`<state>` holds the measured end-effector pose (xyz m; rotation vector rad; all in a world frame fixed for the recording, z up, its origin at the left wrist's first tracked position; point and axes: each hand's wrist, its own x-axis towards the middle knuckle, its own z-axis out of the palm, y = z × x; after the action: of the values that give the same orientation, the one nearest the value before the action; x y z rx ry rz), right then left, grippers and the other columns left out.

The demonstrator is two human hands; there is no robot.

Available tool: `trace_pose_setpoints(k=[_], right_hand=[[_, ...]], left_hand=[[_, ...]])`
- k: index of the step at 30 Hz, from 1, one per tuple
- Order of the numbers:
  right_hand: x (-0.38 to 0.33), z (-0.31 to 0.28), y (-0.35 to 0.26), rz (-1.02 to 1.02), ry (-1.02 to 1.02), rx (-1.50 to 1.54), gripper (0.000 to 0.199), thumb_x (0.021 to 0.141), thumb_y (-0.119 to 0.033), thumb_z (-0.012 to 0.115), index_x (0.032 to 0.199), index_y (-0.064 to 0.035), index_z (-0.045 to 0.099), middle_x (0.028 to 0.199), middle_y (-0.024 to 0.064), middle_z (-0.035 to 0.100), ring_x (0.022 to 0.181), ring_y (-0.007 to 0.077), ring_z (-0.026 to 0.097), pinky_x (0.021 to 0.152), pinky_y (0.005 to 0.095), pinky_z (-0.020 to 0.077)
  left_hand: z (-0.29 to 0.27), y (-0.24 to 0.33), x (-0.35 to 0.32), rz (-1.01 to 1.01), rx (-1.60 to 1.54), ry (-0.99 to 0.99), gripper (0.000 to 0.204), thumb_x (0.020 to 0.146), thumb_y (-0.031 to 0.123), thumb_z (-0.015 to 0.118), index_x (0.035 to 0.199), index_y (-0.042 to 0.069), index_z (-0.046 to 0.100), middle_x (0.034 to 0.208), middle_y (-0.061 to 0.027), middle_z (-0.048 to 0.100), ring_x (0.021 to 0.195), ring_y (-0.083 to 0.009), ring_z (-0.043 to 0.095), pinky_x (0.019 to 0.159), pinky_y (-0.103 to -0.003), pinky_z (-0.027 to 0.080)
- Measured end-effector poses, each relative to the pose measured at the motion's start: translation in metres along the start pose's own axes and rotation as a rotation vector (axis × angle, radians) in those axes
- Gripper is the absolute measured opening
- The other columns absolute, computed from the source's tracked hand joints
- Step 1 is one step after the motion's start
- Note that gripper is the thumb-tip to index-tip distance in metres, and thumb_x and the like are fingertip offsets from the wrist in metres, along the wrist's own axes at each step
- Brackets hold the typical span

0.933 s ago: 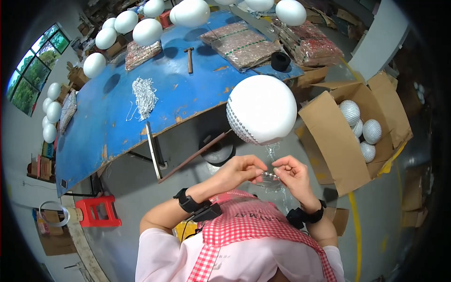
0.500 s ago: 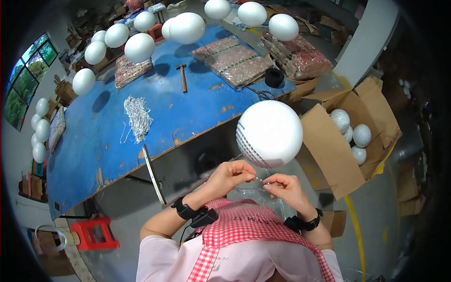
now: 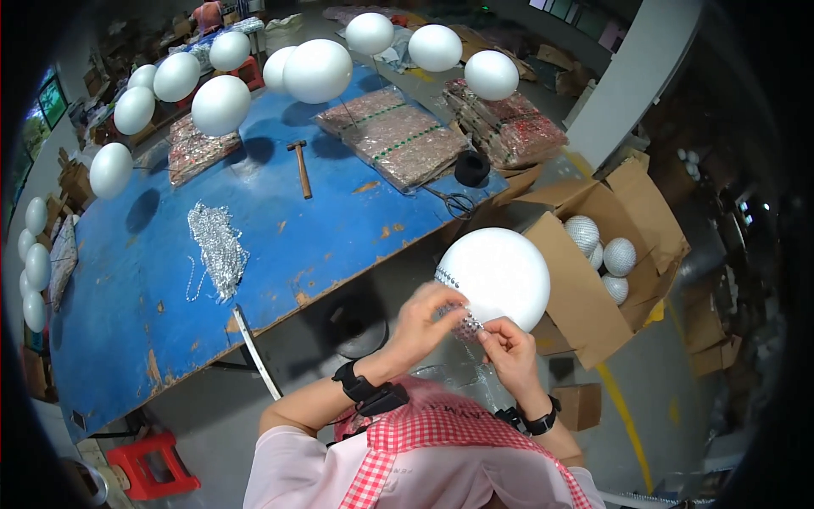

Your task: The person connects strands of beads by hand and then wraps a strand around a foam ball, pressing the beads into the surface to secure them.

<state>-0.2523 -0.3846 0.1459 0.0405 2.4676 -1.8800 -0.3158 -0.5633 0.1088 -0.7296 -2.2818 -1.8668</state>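
Both hands have come up from below the large white ball to its lower left side, where the fingers now meet the beaded part. Right hand pinches a silver bead chain between thumb and fingers against the ball. Left hand has its fingers curled at the same beads, but blur hides whether it grips them. The ball sits off the near edge of the blue tabletop, between that edge and an open cardboard box containing bead-covered balls. On the tabletop lie a heap of silver bead strands, a hammer, scissors and a black roll. Smaller-looking white balls stand above its far side.
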Motion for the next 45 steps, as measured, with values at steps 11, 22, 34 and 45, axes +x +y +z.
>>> trace_pose_setpoints(k=[11, 22, 34, 45], right_hand=[[0.005, 0.006, -0.006, 0.020, 0.114, -0.027, 0.007, 0.089, -0.006, 0.060, 0.090, 0.0009, 0.062, 0.059, -0.0033, 0.056, 0.052, 0.0019, 0.047, 0.047, 0.0196, 0.0351], [0.007, 0.012, 0.011, -0.046, 0.237, -0.053, 0.003, 0.087, -0.002, 0.061, 0.087, 0.0010, 0.060, 0.065, -0.0020, 0.059, 0.056, 0.0015, 0.050, 0.051, 0.0168, 0.0385], [0.000, 0.017, 0.003, -0.184, 0.319, -0.229, 0.004, 0.087, -0.002, 0.060, 0.086, 0.0009, 0.057, 0.060, -0.0043, 0.054, 0.055, -0.0003, 0.042, 0.048, 0.0182, 0.0322], [-0.002, 0.017, 0.017, -0.150, 0.322, -0.271, 0.007, 0.087, -0.001, 0.058, 0.083, 0.0004, 0.054, 0.058, -0.0011, 0.054, 0.054, 0.0023, 0.047, 0.049, 0.0196, 0.0370]], left_hand=[[0.013, -0.035, 0.005, -0.327, -0.451, -0.014, 0.077, 0.092, 0.021, 0.059, 0.149, 0.009, 0.007, 0.152, -0.0231, 0.012, 0.139, -0.0339, 0.022, 0.108, -0.040, 0.031], [0.016, -0.021, 0.006, -0.186, 0.146, -0.053, 0.097, 0.078, 0.033, 0.073, 0.148, 0.006, 0.012, 0.149, -0.0254, 0.017, 0.135, -0.0380, 0.026, 0.108, -0.044, 0.031], [0.019, -0.009, 0.003, -0.172, 0.228, -0.032, 0.099, 0.074, 0.033, 0.076, 0.147, 0.004, 0.016, 0.147, -0.0262, 0.024, 0.132, -0.0401, 0.027, 0.109, -0.046, 0.027], [0.019, -0.004, 0.000, -0.163, 0.217, -0.034, 0.099, 0.074, 0.033, 0.077, 0.147, 0.004, 0.017, 0.146, -0.0270, 0.024, 0.132, -0.0399, 0.027, 0.108, -0.046, 0.028]])
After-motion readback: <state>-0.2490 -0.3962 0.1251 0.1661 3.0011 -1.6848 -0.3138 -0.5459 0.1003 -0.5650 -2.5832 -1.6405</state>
